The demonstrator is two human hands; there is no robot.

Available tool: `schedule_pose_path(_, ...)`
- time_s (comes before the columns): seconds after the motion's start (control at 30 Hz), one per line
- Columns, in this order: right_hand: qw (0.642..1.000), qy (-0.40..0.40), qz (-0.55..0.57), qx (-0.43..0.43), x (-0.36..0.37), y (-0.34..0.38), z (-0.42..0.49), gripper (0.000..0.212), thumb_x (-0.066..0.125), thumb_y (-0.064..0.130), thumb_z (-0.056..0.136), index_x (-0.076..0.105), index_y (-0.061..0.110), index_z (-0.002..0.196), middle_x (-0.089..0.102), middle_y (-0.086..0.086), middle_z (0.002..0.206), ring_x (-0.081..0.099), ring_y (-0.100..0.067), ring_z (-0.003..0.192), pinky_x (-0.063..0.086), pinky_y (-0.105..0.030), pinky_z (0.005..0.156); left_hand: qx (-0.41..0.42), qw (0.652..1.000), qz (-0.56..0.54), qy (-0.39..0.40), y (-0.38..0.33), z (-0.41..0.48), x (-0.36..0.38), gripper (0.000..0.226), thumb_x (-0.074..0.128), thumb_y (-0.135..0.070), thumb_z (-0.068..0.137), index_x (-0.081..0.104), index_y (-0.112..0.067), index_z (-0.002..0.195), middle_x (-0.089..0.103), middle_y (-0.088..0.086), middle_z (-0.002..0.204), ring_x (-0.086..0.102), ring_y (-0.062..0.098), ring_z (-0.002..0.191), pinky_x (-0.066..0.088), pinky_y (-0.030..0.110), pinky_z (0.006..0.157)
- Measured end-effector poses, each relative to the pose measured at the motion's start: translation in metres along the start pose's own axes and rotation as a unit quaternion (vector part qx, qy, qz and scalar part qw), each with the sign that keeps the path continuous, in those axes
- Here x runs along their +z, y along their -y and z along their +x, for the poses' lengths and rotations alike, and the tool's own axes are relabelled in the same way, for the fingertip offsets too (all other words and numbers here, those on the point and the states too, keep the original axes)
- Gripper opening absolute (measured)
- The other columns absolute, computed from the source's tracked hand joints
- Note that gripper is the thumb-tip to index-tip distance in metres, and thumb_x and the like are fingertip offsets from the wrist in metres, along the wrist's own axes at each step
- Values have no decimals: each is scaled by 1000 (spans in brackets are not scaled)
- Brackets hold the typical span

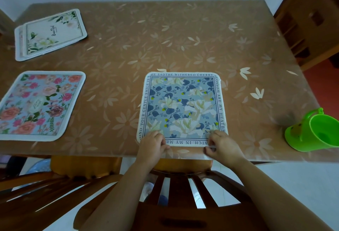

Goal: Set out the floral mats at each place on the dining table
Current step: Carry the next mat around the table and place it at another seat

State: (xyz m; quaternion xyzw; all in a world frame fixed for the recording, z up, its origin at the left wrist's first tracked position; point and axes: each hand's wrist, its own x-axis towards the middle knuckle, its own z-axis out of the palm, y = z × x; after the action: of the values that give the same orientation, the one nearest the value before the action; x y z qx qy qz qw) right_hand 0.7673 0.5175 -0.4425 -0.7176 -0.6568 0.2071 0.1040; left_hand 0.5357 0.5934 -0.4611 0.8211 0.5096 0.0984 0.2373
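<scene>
- A dark brown wooden chair with a slatted back stands just in front of the person. Reaching over it likely cramps the forearms, and that could make the pull uneven.
- The left grip and the right grip are each closed on the near hem of the square blue floral fabric mat with rounded corners and a lettered border, fingers curled and pinching it.
- That mat lies flat at the near middle place, its hem close to the near edge of the tabletop. Drawn nearer, it could overhang, and one grip tugging harder would skew it.
- The tabletop's brown cover printed with pale flowers looks glossy and probably slick, so a thin, limp mat may slide or ruck.
- To the left lies a pink-rose mat with a white bound rim, flat and slightly askew.
- At the right, near the edge, sits a bright green plastic pail with a handle, light and smooth. A swinging elbow could knock it off.
- Far left, a small stack of white mats with green leaves waits, loosely fanned and not yet set out.
</scene>
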Motion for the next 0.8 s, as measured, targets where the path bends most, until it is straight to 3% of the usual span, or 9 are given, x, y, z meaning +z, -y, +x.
schedule_pose_path(0.3, 1000, -7, -1, -5, -1, 1, -1, 22, 61, 23, 80, 59, 6, 94, 58, -7, 100, 51, -18, 95, 39, -20, 69, 10, 1000, 4, -15, -1, -2, -1, 23, 73, -26, 72, 57, -10, 69, 49, -4, 74, 43, 13, 72, 37, 27, 66)
schedule_pose_path(0.4, 1000, -14, 0, -6, -1, 2, -2, 23, 61, 20, 79, 60, 5, 97, 59, -9, 103, 51, -21, 99, 41, -23, 72, 4, 1000, 15, -26, 3, -1, 0, 26, 74, -29, 71, 57, -11, 76, 53, -1, 81, 44, 13, 78, 33, 24, 68)
schedule_pose_path(0.57, 1000, -11, 7, -15, -3, 2, -3, 21, 63, 14, 76, 61, 2, 92, 60, -13, 102, 53, -26, 99, 45, -30, 72, 15, 999, 15, -32, 2, -1, 0, 25, 77, -25, 68, 56, -11, 67, 54, 1, 74, 46, 15, 71, 34, 25, 64)
schedule_pose_path(0.8, 1000, -4, -2, -16, -2, -2, -2, 15, 62, 16, 76, 60, 4, 84, 60, -10, 98, 53, -23, 96, 35, -20, 68, 15, 999, 11, -35, 3, -2, 1, 26, 77, -26, 67, 57, -9, 65, 56, 3, 71, 45, 15, 69, 34, 26, 63)
